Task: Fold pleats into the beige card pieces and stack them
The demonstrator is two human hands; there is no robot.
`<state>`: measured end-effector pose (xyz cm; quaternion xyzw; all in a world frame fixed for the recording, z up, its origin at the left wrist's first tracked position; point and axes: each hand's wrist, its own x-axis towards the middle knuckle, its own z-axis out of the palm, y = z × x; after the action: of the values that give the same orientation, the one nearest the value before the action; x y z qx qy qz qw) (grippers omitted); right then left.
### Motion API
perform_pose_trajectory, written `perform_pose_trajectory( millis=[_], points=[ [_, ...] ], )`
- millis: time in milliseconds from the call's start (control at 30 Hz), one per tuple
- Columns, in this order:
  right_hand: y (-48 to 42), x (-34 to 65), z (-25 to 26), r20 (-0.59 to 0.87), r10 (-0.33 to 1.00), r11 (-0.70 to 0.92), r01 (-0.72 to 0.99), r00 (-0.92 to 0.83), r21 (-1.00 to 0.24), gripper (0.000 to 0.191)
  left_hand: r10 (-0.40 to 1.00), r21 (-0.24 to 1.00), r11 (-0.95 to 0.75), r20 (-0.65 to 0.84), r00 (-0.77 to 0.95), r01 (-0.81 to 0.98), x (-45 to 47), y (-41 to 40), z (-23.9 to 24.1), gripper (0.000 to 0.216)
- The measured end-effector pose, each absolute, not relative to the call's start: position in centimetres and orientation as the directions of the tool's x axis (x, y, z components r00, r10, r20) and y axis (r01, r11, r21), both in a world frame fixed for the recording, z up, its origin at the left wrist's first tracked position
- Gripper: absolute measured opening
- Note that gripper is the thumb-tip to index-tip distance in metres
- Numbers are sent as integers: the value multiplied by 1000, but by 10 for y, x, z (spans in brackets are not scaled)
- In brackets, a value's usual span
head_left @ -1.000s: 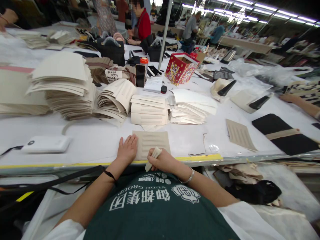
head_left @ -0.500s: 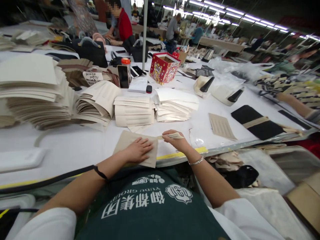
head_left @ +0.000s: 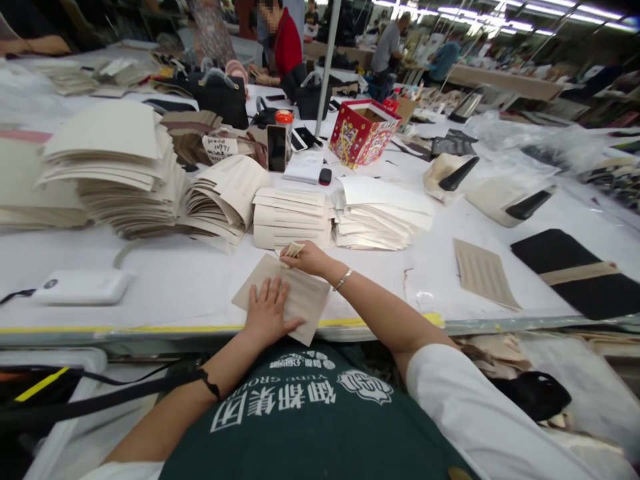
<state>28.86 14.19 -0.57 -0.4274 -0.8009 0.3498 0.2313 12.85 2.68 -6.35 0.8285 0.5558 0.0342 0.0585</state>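
A beige panel (head_left: 307, 303) lies at the table's front edge, turned at an angle, with faint lines across it. My left hand (head_left: 270, 310) rests flat on it, fingers spread. At the panel's far corner my right hand (head_left: 307, 259) is closed round cream strips (head_left: 294, 249), whose folded ends stick out above the fingers. Whether the strips touch the panel is hidden by that hand. Just beyond are a stack of cream lined panels (head_left: 290, 223) and a fanned stack of white pieces (head_left: 383, 213).
Tall stacks of beige sheets (head_left: 107, 143) stand at left, behind a white device (head_left: 83, 287). A red box (head_left: 363, 133) and a phone (head_left: 277, 148) are farther back. At right lie a single lined panel (head_left: 485, 273) and a black piece (head_left: 575, 270). Co-workers are in the background.
My right hand has moved left to the panel's far edge with the strips. The panel has turned under my left hand, whose fingers now point more away from me. The view has shifted.
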Motion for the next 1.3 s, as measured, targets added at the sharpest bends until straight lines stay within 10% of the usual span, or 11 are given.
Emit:
perform_pose_trajectory(
  millis=[267, 467, 700, 933, 1300],
  points=[
    [106, 341, -1, -114, 908, 195, 647, -403, -737, 13, 924, 171, -379, 8, 384, 909, 129, 27, -64, 85],
    [124, 289, -7, 17, 969, 186, 676, -248, -714, 17, 924, 160, -377, 6, 381, 912, 129, 27, -64, 83],
    [108, 321, 11, -157, 978, 59, 903, -137, -425, 25, 916, 179, -395, -7, 402, 901, 122, 29, -63, 85],
    [136, 284, 2, 19, 899, 314, 614, -437, -724, 14, 928, 149, -361, -38, 370, 921, 92, 35, -61, 98],
    [91, 347, 23, -198, 813, 365, 744, -548, -560, 16, 929, 139, -355, -55, 365, 924, 94, 37, -63, 99]
  ],
)
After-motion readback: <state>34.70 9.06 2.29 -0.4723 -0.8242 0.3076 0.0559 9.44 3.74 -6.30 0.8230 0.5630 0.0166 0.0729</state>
